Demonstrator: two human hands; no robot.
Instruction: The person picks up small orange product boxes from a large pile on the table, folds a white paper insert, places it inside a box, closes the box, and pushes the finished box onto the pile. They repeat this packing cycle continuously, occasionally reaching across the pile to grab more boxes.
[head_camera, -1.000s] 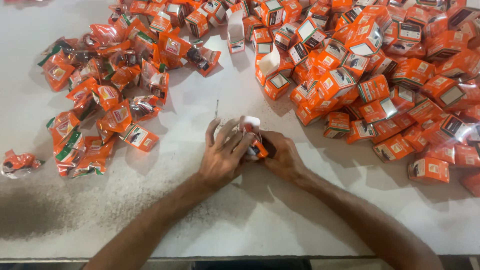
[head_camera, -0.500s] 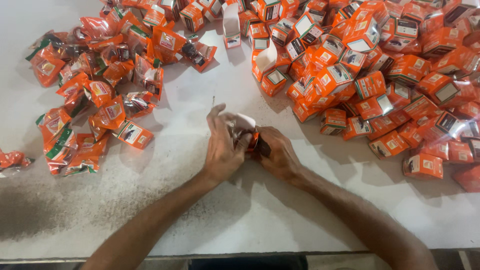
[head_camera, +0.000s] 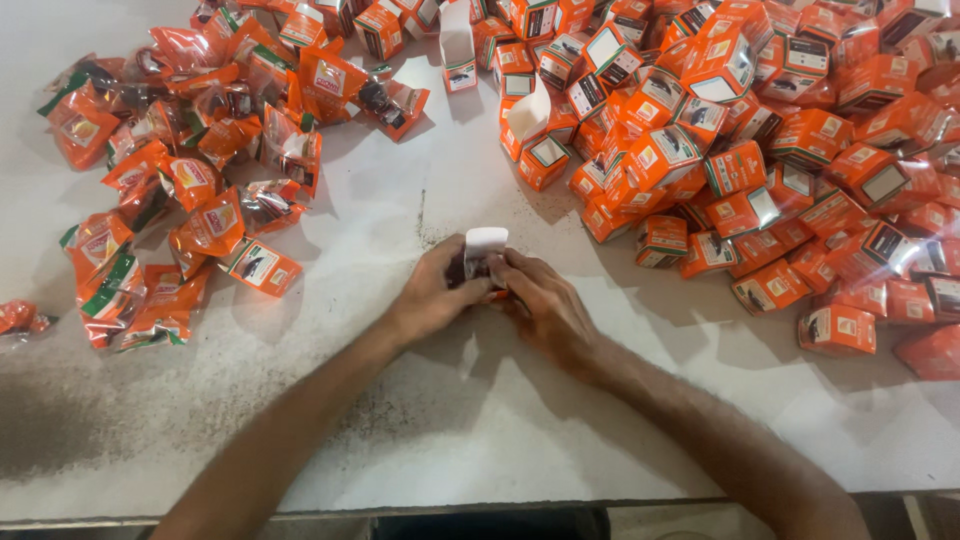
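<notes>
Holding one small carton between both hands at table centre.
Left hand and right hand are pinching it; orange boxes are lying at two o'clock, foil pouches at ten.

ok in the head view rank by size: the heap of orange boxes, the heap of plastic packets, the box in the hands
1. Heap of orange boxes, largest.
2. Heap of plastic packets, smaller spread.
3. Box in the hands, smallest, though partly covered by the left hand and right hand.
</notes>
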